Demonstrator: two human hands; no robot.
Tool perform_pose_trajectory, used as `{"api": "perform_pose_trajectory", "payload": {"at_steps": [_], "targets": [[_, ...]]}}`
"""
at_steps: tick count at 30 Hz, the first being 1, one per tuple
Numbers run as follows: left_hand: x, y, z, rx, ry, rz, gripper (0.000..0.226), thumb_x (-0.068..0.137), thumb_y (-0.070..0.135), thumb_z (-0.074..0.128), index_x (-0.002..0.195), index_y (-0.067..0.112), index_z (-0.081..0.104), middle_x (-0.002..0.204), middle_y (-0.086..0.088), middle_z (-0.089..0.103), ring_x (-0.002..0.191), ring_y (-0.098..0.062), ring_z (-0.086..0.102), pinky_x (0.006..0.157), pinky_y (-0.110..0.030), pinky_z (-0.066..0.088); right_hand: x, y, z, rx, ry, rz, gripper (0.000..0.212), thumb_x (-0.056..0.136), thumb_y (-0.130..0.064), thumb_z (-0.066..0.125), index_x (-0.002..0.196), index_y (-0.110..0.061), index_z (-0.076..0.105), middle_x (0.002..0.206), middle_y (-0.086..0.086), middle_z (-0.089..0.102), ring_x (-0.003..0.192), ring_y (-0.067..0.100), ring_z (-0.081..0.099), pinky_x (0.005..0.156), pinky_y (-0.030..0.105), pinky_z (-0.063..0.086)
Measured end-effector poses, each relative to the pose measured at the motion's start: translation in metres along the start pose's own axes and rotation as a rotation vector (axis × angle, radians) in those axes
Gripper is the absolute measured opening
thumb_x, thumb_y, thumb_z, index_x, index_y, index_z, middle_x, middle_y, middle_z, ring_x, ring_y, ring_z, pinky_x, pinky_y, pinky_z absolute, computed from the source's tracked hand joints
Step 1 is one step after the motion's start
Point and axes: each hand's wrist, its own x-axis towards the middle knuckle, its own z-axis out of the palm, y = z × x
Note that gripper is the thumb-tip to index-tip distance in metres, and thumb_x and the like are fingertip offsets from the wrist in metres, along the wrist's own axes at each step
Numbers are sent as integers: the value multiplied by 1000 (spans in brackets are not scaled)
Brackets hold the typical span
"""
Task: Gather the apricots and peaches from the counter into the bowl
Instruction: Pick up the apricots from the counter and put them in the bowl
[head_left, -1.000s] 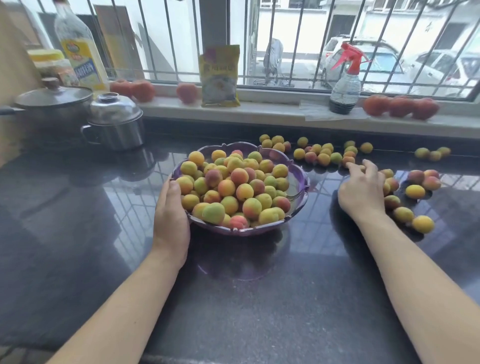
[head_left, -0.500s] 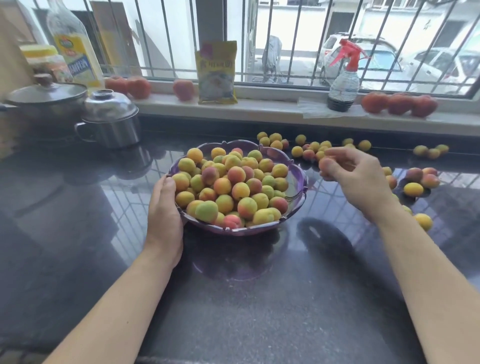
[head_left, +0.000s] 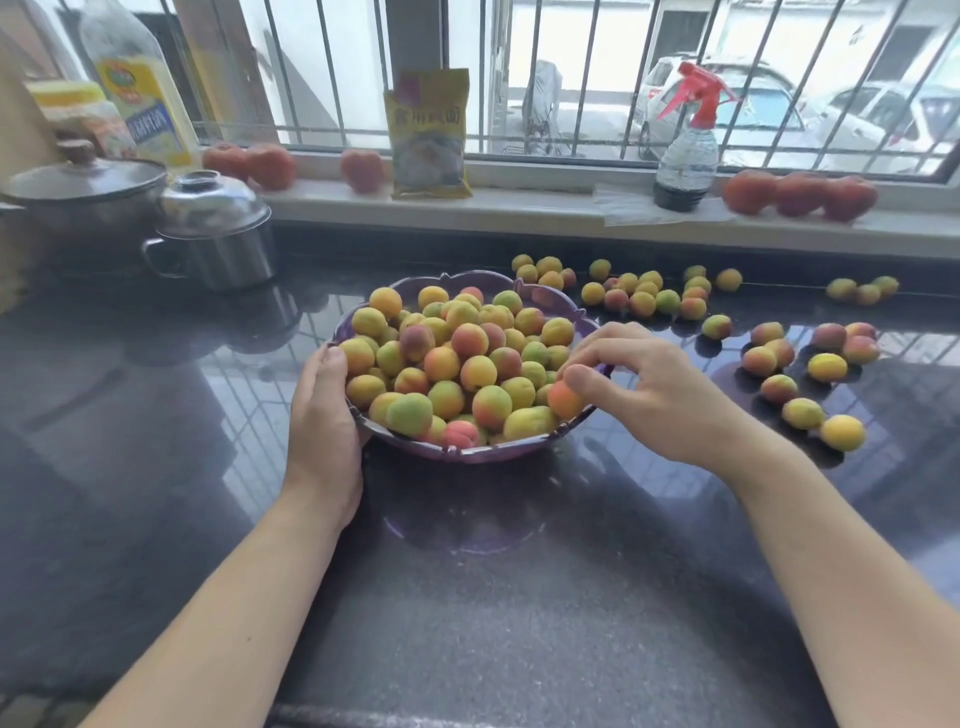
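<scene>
A purple bowl (head_left: 483, 453) heaped with yellow, orange and green fruit sits on the dark counter (head_left: 467, 597). My left hand (head_left: 323, 410) grips the bowl's left rim. My right hand (head_left: 649, 389) is at the bowl's right edge, its fingertips pinching an orange-red apricot (head_left: 563, 400) that rests against the pile. Several loose fruits (head_left: 644, 296) lie behind the bowl. More loose fruits (head_left: 802, 384) are scattered to the right of my right hand, and three (head_left: 862, 290) lie at the far right by the sill.
Two lidded steel pots (head_left: 218, 234) stand at the back left. On the window sill are tomatoes (head_left: 800, 195), a yellow packet (head_left: 428, 135), a red-topped spray bottle (head_left: 685, 150) and an oil bottle (head_left: 140, 93).
My right hand picked fruit from the counter on the right, lifted it and carried it left to the bowl's right edge. My left hand stayed on the bowl's rim.
</scene>
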Motion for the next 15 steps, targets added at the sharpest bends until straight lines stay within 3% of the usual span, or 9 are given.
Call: {"api": "perform_pose_trajectory", "payload": {"at_steps": [5, 8, 12, 15], "targets": [[1, -1, -1, 2, -12, -10, 47, 106, 39, 45, 140, 12, 64, 130, -17, 74, 122, -35, 71, 109, -62, 54, 9, 23, -8, 76, 399, 164, 19, 103, -19, 54, 100, -16, 72, 97, -5, 69, 94, 4, 61, 78, 11, 45], [1, -2, -1, 7, -23, -16, 49, 105, 43, 46, 140, 14, 64, 131, -16, 74, 123, -35, 71, 109, -62, 53, 10, 66, -11, -135, 544, 352, 23, 97, -5, 52, 109, -9, 71, 117, 11, 63, 112, 25, 58, 92, 21, 39], [2, -3, -1, 10, -15, -4, 48, 104, 41, 46, 137, 13, 66, 128, -15, 75, 121, -34, 72, 109, -61, 54, 22, 103, -7, -321, 449, 568, 42, 95, -5, 50, 137, -8, 54, 159, 19, 24, 146, 38, 24, 119, 44, 23], [4, -5, -2, 20, -14, 2, 48, 104, 40, 45, 136, 11, 66, 128, -17, 74, 121, -35, 72, 108, -62, 54, 44, 117, -8, -466, 323, 595, 49, 94, -9, 50, 143, -12, 42, 166, 16, 1, 152, 41, 4, 122, 53, 14]]}}
